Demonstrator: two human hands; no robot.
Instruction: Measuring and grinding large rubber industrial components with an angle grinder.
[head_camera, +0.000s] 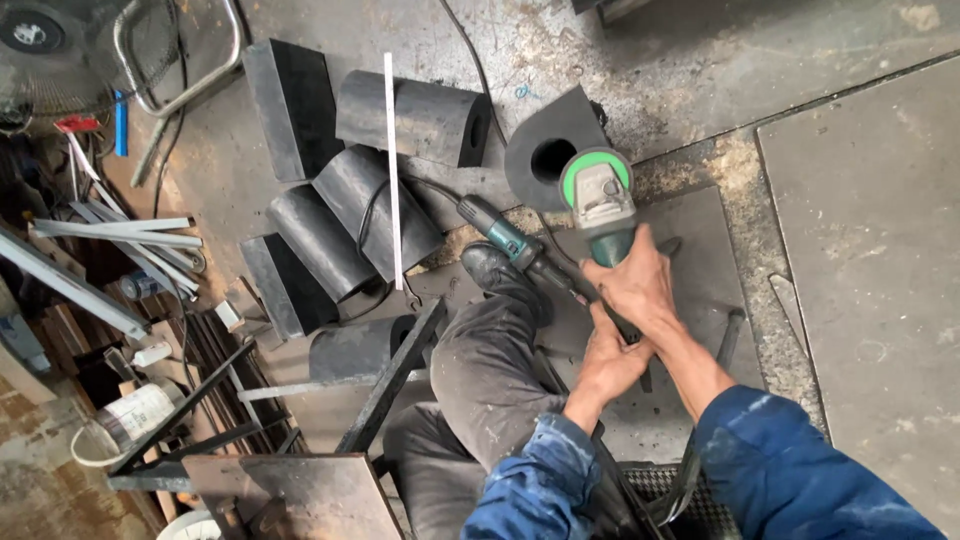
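My right hand (638, 283) grips the body of a green angle grinder (598, 196), just behind its round guard. The grinder's head rests by a black rubber block with a round hole (545, 150). My left hand (610, 362) is closed around a dark bar-like handle just below the right hand. The grinder's teal rear grip and cable (505, 235) stick out to the left, over my black shoe (495, 268). Both sleeves are blue.
Several black rubber half-round blocks (350, 200) lie on the floor at left, a thin white strip (392, 160) across them. A dark metal frame (390, 375) crosses near my bent knee. Steel plates (870, 250) lie right; a fan (40, 40) and metal scraps lie far left.
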